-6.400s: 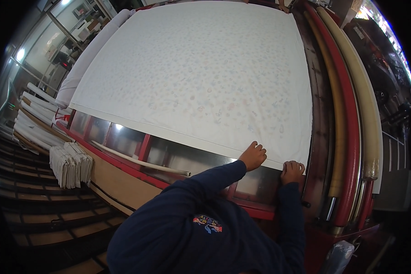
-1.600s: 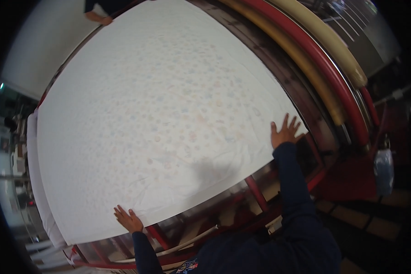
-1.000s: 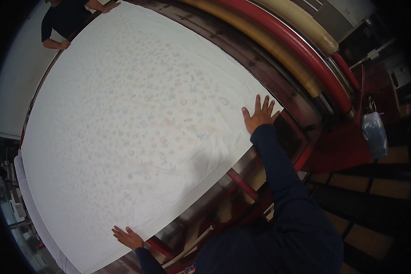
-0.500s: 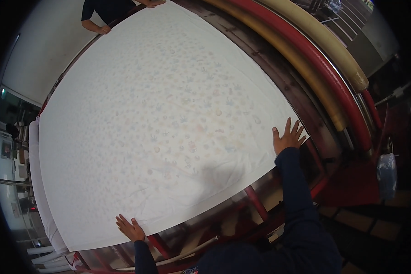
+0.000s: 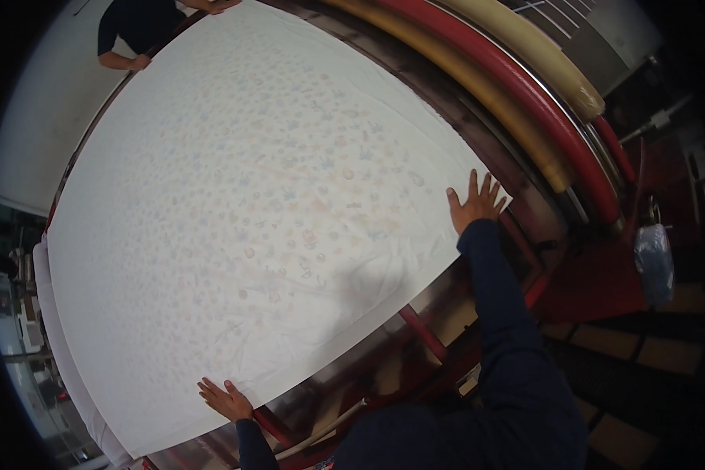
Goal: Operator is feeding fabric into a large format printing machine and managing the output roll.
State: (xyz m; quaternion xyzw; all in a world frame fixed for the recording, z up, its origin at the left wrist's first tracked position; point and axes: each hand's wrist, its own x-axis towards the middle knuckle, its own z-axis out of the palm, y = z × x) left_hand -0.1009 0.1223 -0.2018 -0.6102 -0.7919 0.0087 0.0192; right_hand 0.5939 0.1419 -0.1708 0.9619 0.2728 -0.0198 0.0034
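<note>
A large white sheet (image 5: 211, 196), with a faint pattern of small coloured motifs showing on it, lies spread over a red frame table (image 5: 424, 333). Slight wrinkles run along its near and right edges. My left hand (image 5: 227, 400) rests flat on the near edge, fingers spread, toward the left. My right hand (image 5: 475, 207) presses flat near the right corner, its fingers spread too. Neither hand grips anything. At the far edge another person in a dark top (image 5: 145, 27) has both hands at the sheet's border.
Along the right side lie long rolls: an orange-brown roll (image 5: 478, 110), a red roll (image 5: 540, 121) and a beige roll (image 5: 536, 59). A plastic-wrapped bundle (image 5: 653, 265) hangs or stands at the far right. A white roll (image 5: 74, 376) runs along the left side.
The whole view has shifted and turned a little, so the sheet's far end and the other person appear further left. Both my hands stay flat at about the same places on the sheet.
</note>
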